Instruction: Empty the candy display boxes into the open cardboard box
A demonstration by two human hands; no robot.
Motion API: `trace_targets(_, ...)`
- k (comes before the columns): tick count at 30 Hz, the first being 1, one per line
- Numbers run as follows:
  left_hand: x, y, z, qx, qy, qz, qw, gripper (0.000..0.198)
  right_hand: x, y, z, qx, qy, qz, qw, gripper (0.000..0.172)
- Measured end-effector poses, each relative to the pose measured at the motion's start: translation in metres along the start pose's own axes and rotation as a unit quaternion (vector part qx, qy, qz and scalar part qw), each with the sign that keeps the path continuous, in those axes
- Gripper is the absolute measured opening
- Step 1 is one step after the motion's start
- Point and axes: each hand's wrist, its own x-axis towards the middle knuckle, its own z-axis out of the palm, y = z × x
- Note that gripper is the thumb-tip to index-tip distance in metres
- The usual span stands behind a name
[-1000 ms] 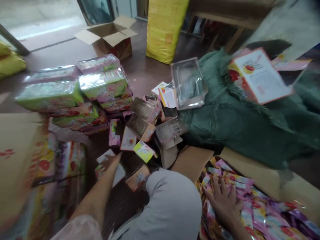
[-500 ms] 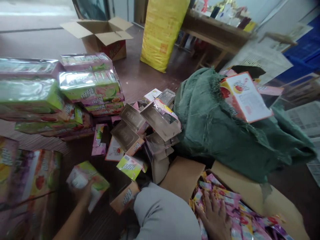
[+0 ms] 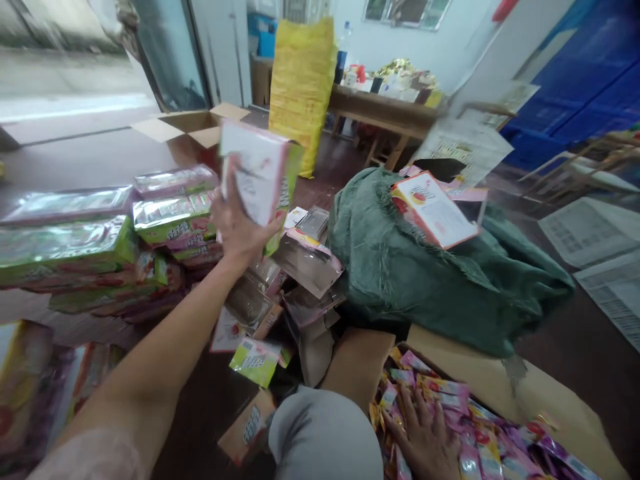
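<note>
Raised at upper centre-left, my left hand (image 3: pixel 240 230) grips a white and green box (image 3: pixel 255 170), its fingers spread across the white face. The box is tilted above a heap of opened packaging boxes (image 3: pixel 307 263). At the lower right, my right hand (image 3: pixel 425 433) lies with fingers spread on small pink and yellow packets (image 3: pixel 477 440). These packets fill an open cardboard carton (image 3: pixel 555 400). A green and pink box (image 3: pixel 256 360) and an orange box (image 3: pixel 247 427) lie on the floor near my knee.
Stacked, wrapped boxes (image 3: pixel 175 223) stand at the left, with more at the lower left. A green sack (image 3: pixel 420 267) bears a white and orange box (image 3: pixel 437 210). Behind are an open carton (image 3: pixel 197 137), a yellow sack (image 3: pixel 300 93) and a wooden table (image 3: pixel 385 107).
My left hand has lifted the white and green box from low at the left to above the heap. The view has tilted up. My right hand still rests on the packets.
</note>
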Motion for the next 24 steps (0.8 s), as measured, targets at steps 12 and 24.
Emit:
trace_targets(12, 0.051, -0.002, 0.168, 0.25, -0.397, 0.025, 0.883, 0.071, -0.006, -0.017, -0.019, -0.018, -0.052, 0.016, 0.998, 0.076)
trace_targets(24, -0.072, -0.076, 0.051, 0.14, -0.132, -0.084, 0.978, 0.091, -0.01, -0.029, -0.05, 0.041, -0.081, 0.017, 0.996, 0.075)
